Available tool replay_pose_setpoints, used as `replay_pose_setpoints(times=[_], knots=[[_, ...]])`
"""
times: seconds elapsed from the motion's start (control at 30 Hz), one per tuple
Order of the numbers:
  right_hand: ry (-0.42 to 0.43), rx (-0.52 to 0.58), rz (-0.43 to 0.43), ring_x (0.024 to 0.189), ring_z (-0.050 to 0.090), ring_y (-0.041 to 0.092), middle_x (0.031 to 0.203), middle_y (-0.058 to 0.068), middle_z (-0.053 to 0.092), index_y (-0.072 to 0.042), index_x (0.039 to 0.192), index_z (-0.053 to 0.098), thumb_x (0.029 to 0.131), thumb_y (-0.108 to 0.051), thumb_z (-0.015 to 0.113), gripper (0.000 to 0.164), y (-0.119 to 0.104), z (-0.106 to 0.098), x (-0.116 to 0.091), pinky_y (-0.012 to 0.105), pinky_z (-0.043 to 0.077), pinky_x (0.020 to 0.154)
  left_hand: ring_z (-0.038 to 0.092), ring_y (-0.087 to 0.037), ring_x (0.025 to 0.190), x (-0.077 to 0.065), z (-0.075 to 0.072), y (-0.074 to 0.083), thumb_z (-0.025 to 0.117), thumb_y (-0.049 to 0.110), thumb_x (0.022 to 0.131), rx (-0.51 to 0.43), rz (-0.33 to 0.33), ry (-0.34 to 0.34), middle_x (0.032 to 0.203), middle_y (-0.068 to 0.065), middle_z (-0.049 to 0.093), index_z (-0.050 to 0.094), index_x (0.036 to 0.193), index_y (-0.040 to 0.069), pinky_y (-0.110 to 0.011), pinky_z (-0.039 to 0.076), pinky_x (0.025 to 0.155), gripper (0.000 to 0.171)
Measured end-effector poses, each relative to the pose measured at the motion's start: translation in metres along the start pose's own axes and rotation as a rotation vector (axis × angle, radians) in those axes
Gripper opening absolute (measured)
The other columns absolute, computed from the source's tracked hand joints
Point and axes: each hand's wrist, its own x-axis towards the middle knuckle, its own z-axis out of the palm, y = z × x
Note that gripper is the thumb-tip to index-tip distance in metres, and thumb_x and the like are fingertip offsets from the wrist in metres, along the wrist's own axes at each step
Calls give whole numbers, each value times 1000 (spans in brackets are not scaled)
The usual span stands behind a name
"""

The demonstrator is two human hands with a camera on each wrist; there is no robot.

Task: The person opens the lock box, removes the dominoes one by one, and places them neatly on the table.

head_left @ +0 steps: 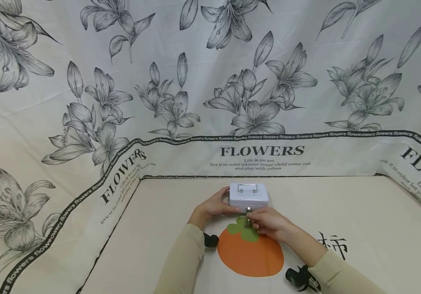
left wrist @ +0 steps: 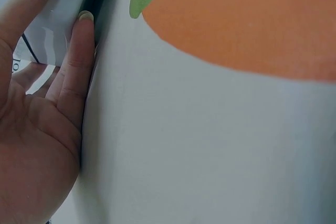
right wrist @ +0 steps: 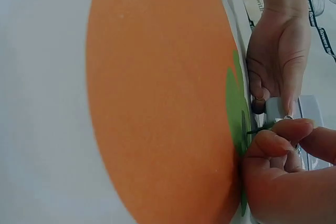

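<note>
From my head, I see the white cash box [head_left: 248, 200] standing on the pale cloth [head_left: 151, 245], its handle [head_left: 247, 188] on the lid, just beyond the green leaves of the printed orange fruit [head_left: 250, 255]. My left hand [head_left: 215, 204] grips the box's left side, thumb along its near face. My right hand [head_left: 270, 223] pinches a small metal piece [head_left: 248, 221] close to the lock [head_left: 248, 210] on that near face; I can't tell whether the piece sits inside it.

At my left wrist, my palm shows, with my digits against the box; the printed fruit lies to the right.

At my right wrist, thumb and forefinger press together, other fingers curled, largely hiding the piece. My left hand holds the box opposite.
</note>
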Motion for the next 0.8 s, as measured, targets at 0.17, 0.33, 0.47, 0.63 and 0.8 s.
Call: replay_pose_setpoints(times=[0.17,0.33,0.47,0.63,0.8], knots=[[-48,136,28,69,48,9,77,-1,53,-1,98,64,106,-9,50,19,2,-3,1,19,34,58,63,-24,102,0,0,0,87,10,81,19,10,-3,160,-15,38,31,160,13,-37,58,80,96],[-50,239,52,71,49,9,80,-1,53,-2,100,63,106,-8,50,16,3,-3,1,19,37,62,64,-24,100,-1,1,0,87,10,81,18,7,5,159,-15,38,31,160,13,-37,58,81,96],[-46,261,60,72,50,9,80,0,54,-3,97,63,106,-7,50,16,4,-3,2,20,40,65,64,-24,100,-1,1,0,87,10,81,19,5,9,159,-15,38,31,160,13,-37,58,81,96],[-47,217,36,74,50,10,80,0,54,1,100,64,106,-8,51,16,4,-3,2,19,41,65,64,-23,100,-2,1,0,87,10,81,19,4,7,159,-15,38,31,160,13,-36,57,80,97],[57,-44,-26,73,52,13,79,2,57,7,98,69,103,-14,60,23,2,-2,-5,22,42,63,64,-23,99,0,1,0,88,9,79,4,8,7,159,-14,39,33,158,13,-36,58,79,96]])
